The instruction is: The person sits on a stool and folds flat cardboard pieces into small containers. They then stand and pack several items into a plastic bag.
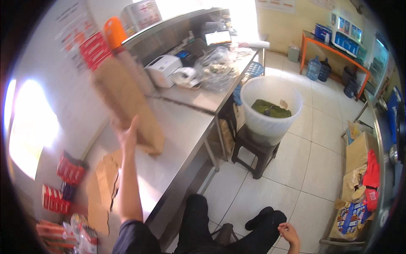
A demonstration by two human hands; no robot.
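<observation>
My left hand (127, 136) grips the lower left side of a long brown cardboard box (134, 108), thumb laid along its face. The box is tilted and blurred, its lower end close above the stainless steel table (177, 127). Under my left forearm lies a torn flat piece of cardboard (101, 190). My right hand (288, 231) is beside my right knee, over the tiled floor, with its fingers loosely curled and nothing visible in them.
A white plastic tub (269, 127) with green contents (271, 108) stands on a dark stool (258, 162) ahead. A white printer (165, 70) and plastic bags (217, 71) occupy the counter. Red packs (70, 168) lie at left; an opened carton (347, 219) sits on a shelf at right.
</observation>
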